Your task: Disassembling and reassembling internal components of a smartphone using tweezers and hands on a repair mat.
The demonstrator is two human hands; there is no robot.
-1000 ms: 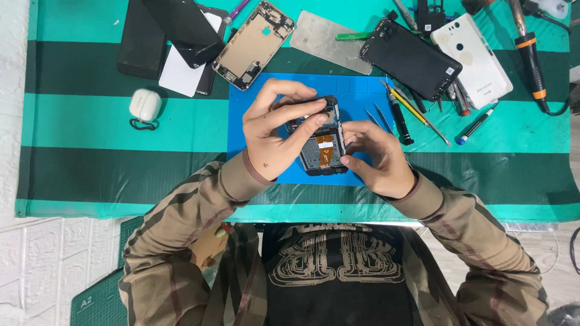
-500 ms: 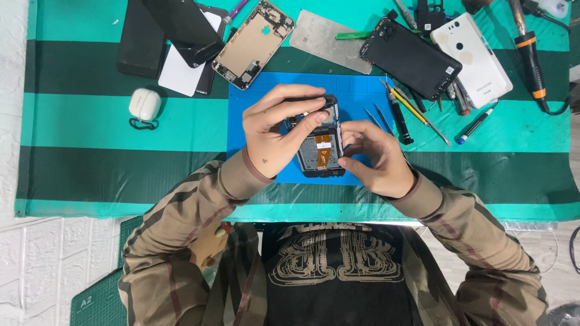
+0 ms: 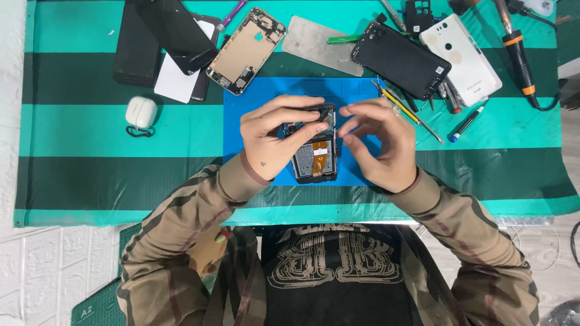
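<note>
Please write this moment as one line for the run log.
left hand: grips opened black phone | right hand: raised beside it, fingers apart | under: blue rubber mat

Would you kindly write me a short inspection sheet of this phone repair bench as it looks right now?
Surface: green striped cloth with blue mat.
Job's things: opened phone on the mat, internals showing.
Clutter: gold phone frame, black phone, white back cover, metal plate, white earbud case, tweezers and pens.
Hands: left hand grips the phone's top; right hand pinches beside it.
Cables: soldering iron lead at right.
Surroundings: white tiled floor, cutting mat.
</note>
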